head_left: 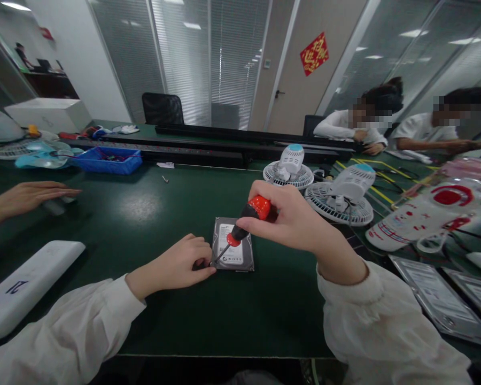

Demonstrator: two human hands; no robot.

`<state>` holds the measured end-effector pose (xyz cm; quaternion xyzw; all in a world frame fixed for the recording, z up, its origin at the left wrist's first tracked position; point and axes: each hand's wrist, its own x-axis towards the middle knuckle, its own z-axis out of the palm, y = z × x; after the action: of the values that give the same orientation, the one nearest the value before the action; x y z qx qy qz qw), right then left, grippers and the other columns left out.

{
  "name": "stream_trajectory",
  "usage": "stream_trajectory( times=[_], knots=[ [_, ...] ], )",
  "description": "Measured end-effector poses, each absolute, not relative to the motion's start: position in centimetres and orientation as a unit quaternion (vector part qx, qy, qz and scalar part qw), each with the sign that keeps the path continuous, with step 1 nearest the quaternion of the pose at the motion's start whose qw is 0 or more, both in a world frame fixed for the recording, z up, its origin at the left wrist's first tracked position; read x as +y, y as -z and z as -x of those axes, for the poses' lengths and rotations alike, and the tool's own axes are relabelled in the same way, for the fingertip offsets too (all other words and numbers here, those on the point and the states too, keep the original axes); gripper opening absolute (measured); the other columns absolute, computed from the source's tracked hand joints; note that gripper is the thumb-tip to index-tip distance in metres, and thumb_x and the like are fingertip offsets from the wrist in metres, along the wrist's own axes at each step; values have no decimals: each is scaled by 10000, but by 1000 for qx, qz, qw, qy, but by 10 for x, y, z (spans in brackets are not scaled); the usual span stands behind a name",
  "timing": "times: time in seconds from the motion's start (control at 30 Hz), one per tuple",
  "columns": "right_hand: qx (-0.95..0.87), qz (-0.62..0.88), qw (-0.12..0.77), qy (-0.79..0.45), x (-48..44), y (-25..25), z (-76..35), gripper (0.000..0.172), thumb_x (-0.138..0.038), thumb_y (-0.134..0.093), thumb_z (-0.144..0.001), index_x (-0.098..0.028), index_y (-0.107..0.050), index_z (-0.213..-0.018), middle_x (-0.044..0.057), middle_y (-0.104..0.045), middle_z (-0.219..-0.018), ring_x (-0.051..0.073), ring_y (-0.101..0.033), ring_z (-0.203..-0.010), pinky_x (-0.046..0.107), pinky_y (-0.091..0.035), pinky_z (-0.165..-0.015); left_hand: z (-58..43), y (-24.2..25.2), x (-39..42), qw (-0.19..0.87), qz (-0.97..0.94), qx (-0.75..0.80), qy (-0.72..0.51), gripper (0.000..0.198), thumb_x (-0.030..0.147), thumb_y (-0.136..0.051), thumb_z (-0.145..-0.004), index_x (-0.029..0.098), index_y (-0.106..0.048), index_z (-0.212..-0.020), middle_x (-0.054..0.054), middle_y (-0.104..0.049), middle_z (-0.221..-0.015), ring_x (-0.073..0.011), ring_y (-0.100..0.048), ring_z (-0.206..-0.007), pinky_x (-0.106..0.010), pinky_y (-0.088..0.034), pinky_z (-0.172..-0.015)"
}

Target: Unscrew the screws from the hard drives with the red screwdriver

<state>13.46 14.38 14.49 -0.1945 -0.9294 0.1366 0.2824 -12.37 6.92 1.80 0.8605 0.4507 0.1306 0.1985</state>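
Observation:
A hard drive (244,251) with a white label lies flat on the green table (288,310). My right hand (284,214) is wrapped round the handle of a red and black screwdriver (238,232), held tilted over the drive. Its tip points down at the drive's lower left corner. At the drive's left edge is my left hand (184,262), its fingers curled and the thumb stretched toward the screwdriver tip. Whether those fingers pinch the drive or some small part is hidden.
Another person's hand (32,200) rests at the left, near a white device (32,283). A blue tray (110,163) and white fans (340,198) stand farther back. At the right are more drives (441,294) and a white bottle (420,214). Two people sit back right.

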Motion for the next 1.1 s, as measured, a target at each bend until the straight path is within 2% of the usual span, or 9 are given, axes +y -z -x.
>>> stream_trajectory(
  times=[0.1,0.23,0.33,0.47,0.57,0.67,0.77,0.9,1.1],
  knots=[
    [-926,247,277,-64,143,-144,-134,462,-629,-660,-980,-198,-543,-864,-60,-474,-642,98,-417,-529,277,-270,-544,124,-18,69,201,-860,448,-138,201,295,-701,-998,188,-648,-837,1,-674,-867,-185,-610,-818,-380,-413,-883],
    [-926,231,287,-82,146,-139,-133,486,-543,-721,-967,-161,-588,-1236,12,-660,-888,141,-580,-666,271,-396,-618,123,-19,69,199,-863,443,-141,196,289,-701,-1001,190,-655,-839,-2,-680,-867,-186,-618,-829,-379,-415,-883],
    [-925,207,305,-92,147,-136,-130,394,-538,-726,-967,-185,-596,-1085,-24,-623,-794,116,-537,-610,255,-383,-601,123,-19,69,198,-862,444,-142,192,282,-707,-999,190,-656,-838,-3,-680,-860,-190,-617,-827,-380,-413,-878],
    [-917,263,299,-28,142,-139,-130,479,-626,-568,-1036,-207,-512,-810,-65,-447,-580,91,-384,-493,274,-243,-539,123,-19,69,195,-865,440,-143,193,286,-705,-1001,190,-652,-842,-2,-677,-865,-192,-611,-828,-381,-412,-871],
    [-931,246,265,-47,137,-144,-133,303,-471,-526,-1051,-173,-581,-1040,-43,-538,-672,115,-458,-546,282,-288,-570,123,-18,69,197,-862,446,-140,201,288,-698,-1001,189,-647,-834,0,-673,-866,-187,-607,-821,-383,-417,-878],
    [-943,216,237,-92,136,-147,-136,368,-327,-596,-951,-148,-508,-1261,-2,-628,-839,145,-557,-655,285,-368,-618,122,-18,68,196,-860,452,-134,212,296,-695,-1002,189,-645,-826,-2,-672,-868,-186,-609,-819,-389,-418,-884],
    [-941,220,237,-104,137,-148,-136,277,-384,-654,-959,-190,-513,-1098,-23,-602,-802,129,-536,-622,276,-351,-597,122,-18,69,192,-862,451,-128,214,296,-691,-1005,187,-646,-827,-4,-672,-868,-189,-609,-816,-394,-416,-884],
    [-932,266,239,-56,138,-148,-134,428,-595,-694,-961,-205,-517,-961,-43,-558,-710,119,-482,-565,281,-289,-564,122,-18,69,188,-864,448,-130,195,279,-687,-1002,190,-643,-834,-1,-672,-868,-187,-611,-812,-395,-418,-888],
    [-948,185,244,-85,140,-146,-139,326,-321,-626,-933,-156,-517,-1193,-26,-608,-805,106,-502,-574,259,-343,-553,124,-16,70,188,-864,448,-134,228,325,-672,-1010,195,-638,-826,-1,-669,-863,-184,-605,-803,-398,-418,-887]
  ],
)
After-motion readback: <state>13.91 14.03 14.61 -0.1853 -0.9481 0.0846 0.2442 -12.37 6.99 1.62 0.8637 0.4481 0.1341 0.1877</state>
